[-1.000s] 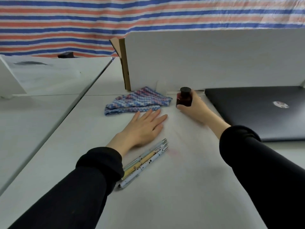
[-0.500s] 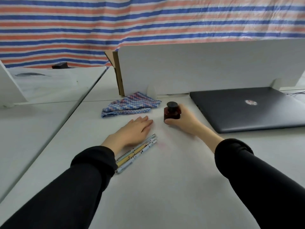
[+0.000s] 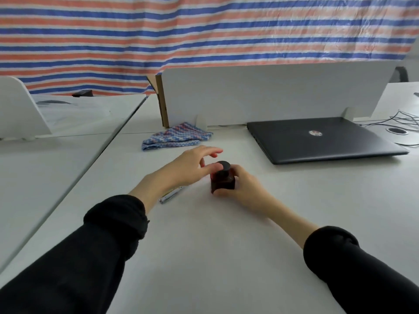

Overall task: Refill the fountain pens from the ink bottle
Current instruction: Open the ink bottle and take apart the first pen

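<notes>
A small dark red ink bottle (image 3: pixel 223 180) with a black round cap stands upright on the white desk (image 3: pixel 204 245), near its middle. My right hand (image 3: pixel 242 189) is wrapped around the bottle's body from the right. My left hand (image 3: pixel 188 166) hovers just left of the cap, fingers spread, thumb and fingertips close to the cap; whether they touch it is unclear. The fountain pens (image 3: pixel 170 196) lie on the desk under my left wrist, and only one metal end shows.
A striped blue and pink cloth (image 3: pixel 176 137) lies behind my hands by the white divider (image 3: pixel 272 94). A shut dark laptop (image 3: pixel 317 139) sits at the right, with cables (image 3: pixel 405 121) beyond it. A second desk adjoins on the left.
My right hand has drawn the ink bottle nearer, away from the divider. My left hand has lifted off the desk and moved right to the bottle's cap, covering most of the pens.
</notes>
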The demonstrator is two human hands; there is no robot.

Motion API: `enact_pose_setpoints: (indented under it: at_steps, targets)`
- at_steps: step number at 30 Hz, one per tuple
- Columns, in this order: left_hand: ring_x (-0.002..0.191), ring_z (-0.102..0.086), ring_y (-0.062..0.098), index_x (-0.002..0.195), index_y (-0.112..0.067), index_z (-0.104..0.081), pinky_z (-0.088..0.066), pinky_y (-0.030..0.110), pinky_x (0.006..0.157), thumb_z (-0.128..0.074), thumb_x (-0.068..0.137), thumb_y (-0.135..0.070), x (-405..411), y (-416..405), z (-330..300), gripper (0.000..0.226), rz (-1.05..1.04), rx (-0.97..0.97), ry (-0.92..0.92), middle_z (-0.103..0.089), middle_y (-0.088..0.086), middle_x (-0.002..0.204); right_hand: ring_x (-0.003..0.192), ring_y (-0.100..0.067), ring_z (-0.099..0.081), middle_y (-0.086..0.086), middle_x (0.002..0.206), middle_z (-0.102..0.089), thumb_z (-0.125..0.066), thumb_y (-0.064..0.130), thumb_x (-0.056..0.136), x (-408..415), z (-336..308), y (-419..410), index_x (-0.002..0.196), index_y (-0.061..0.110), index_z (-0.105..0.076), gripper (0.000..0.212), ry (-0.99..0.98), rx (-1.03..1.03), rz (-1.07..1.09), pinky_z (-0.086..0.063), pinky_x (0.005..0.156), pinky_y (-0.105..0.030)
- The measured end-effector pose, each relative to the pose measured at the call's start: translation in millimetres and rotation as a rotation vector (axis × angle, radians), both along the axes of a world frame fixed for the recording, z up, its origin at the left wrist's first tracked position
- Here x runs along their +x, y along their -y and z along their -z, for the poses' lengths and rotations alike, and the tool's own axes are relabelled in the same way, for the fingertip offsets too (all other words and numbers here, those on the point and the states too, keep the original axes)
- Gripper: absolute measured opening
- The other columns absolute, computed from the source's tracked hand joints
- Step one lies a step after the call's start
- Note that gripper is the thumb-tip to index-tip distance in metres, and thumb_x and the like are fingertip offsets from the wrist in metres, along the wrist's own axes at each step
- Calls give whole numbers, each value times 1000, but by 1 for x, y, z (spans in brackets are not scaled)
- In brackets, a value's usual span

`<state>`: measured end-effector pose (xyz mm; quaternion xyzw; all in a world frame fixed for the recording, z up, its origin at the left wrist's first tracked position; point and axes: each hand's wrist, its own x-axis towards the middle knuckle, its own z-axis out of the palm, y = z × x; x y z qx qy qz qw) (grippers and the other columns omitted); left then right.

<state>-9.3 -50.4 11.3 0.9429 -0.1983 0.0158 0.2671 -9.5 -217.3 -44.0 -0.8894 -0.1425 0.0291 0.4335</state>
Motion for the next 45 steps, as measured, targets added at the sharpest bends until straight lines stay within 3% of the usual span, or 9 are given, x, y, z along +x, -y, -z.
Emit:
enact_pose_setpoints:
  at_steps: [6,9,14,23,30,34,38,41,45]
  targets:
    - [91,-54,17,119,-23,-55,-38,18,78,-58,87,-19,-12,13,-12,33,113,106,-56,-52,-3,121,101,-18,-58,7,103,-60,-69,26,73,-17,-10,1,107,34,-47,42,38,-10,-108,-46,93,-40]
    - [94,-49,13,117,-22,-54,-34,22,84,-56,88,-16,-11,17,-12,30,136,141,-61,-52,-2,122,98,-22,-59,0,102,-63,-68,27,72,-18,-11,2,101,25,-51,33,9,-25,-94,-48,91,-43]
    - [115,-47,18,124,-19,-50,-39,32,100,-48,91,-11,-7,20,-5,34,176,223,-13,-46,0,128,91,-26,-62,-7,96,-67,-74,29,66,-10,-6,2,98,16,-58,38,-7,-1,-36,-50,84,-47]
    - [106,-47,22,122,-14,-42,-44,37,89,-46,90,-5,-14,22,3,34,222,471,272,-45,5,121,83,-21,-62,0,87,-67,-67,48,49,-6,1,0,87,24,-58,46,-14,5,-12,-52,78,-47]
    - [101,-51,22,117,-9,-44,-42,31,80,-31,96,-38,-13,26,4,38,44,573,307,-48,7,114,89,-20,-60,5,85,-67,-67,53,47,-4,3,-5,84,29,-58,45,23,-24,15,-51,78,-47]
    - [95,-54,23,107,-11,-55,-40,33,75,-27,88,-59,-12,27,-5,58,-111,452,203,-55,6,105,99,-19,-60,7,93,-69,-68,58,46,2,11,-7,97,36,-57,56,20,-38,-4,-51,84,-44]
    - [114,-47,14,120,-20,-52,-37,26,94,-44,93,-26,-11,24,-12,28,136,227,65,-50,-3,124,99,-18,-61,4,98,-68,-67,64,44,5,14,-6,94,37,-56,58,7,-52,24,-51,85,-43]
    - [113,-40,11,109,-23,-57,-35,29,100,-46,88,-2,-10,18,-12,32,267,219,-46,-49,-5,125,97,-18,-62,7,94,-69,-66,59,47,3,12,-7,90,34,-59,49,21,-57,17,-51,84,-43]
    - [105,-47,18,106,-23,-58,-41,33,95,-47,92,-18,-7,19,-8,19,154,193,-4,-48,1,111,98,-17,-62,7,93,-70,-67,61,48,6,16,-7,93,31,-60,54,17,-59,8,-51,85,-42]
